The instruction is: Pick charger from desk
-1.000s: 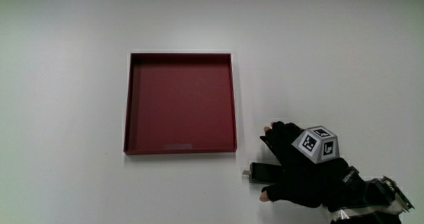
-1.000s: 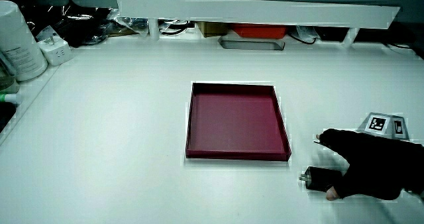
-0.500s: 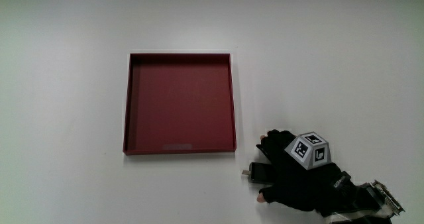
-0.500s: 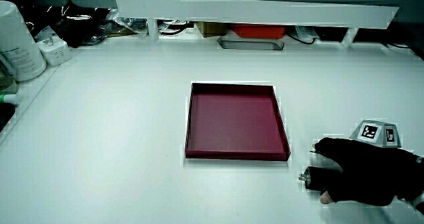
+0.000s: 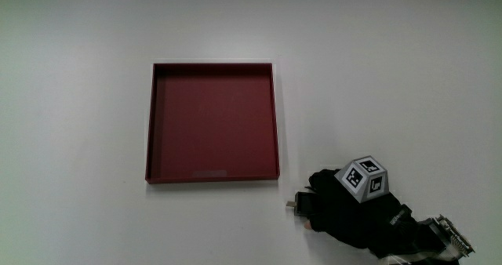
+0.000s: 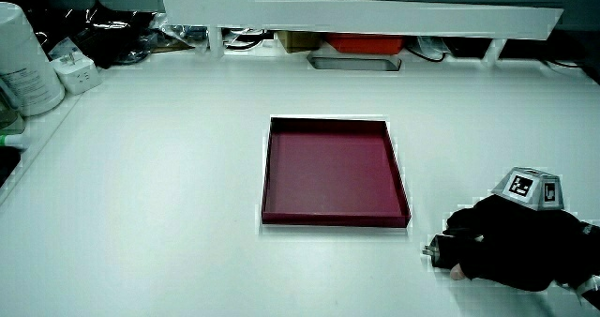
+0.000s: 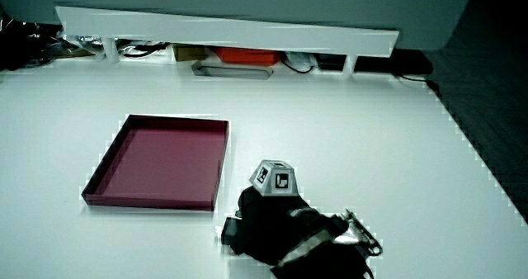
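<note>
A small black charger [image 5: 296, 205] lies on the white desk, close to the corner of the red tray [image 5: 213, 122] nearest the person. Only its metal-tipped end shows in the main view and in both side views [image 6: 433, 252] [image 7: 228, 228]; the rest is hidden under the glove. The hand [image 5: 339, 212] rests on the charger with its fingers curled down around it, the patterned cube [image 5: 365, 179] on its back. The charger still touches the desk. The tray holds nothing.
A low white partition [image 6: 356, 19] runs along the desk's edge farthest from the person, with cables and a red box under it. In a side view, a white canister [image 6: 23, 59] and a white plug block [image 6: 77, 71] stand at the desk's corner.
The fingers, spread over the charger a second ago, have curled in and closed around it. The hand has settled lower onto it. The tray has not moved.
</note>
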Tool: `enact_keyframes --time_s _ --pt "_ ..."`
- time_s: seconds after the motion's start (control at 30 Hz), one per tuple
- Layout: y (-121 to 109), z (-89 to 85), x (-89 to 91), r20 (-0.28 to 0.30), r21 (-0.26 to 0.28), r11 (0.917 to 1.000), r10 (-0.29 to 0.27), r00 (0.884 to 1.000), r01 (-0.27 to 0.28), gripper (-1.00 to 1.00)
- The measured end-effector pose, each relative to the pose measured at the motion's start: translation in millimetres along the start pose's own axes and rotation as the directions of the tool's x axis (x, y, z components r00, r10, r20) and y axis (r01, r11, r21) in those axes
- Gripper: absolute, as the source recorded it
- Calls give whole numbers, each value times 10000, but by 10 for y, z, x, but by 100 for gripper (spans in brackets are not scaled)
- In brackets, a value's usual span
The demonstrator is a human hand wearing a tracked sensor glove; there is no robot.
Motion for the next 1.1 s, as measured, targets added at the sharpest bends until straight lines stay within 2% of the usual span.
enact_keyframes --time_s 0.03,0.27,0.4,0.5,0.63,0.73,0.83,1.03,1.1 --pt "9 -22 -1 -124 -53 10000 -19 9999 19 0" --pt "93 -161 0 154 -239 9996 -154 9998 158 0" --pt "108 -197 -13 117 -327 9994 -125 9999 128 0" --pt "100 -194 -36 196 -199 9998 -46 9998 49 3" --pt "85 -195 -35 525 597 9981 -183 9985 152 17" --pt "78 -188 -61 523 678 9977 -121 9986 86 27" --pt "53 -168 -97 551 1051 9945 -54 9985 -4 37" --pt "70 -183 -92 606 1344 9909 -101 9981 19 57" --pt "79 -192 -91 611 1255 9921 -80 9981 3 63"
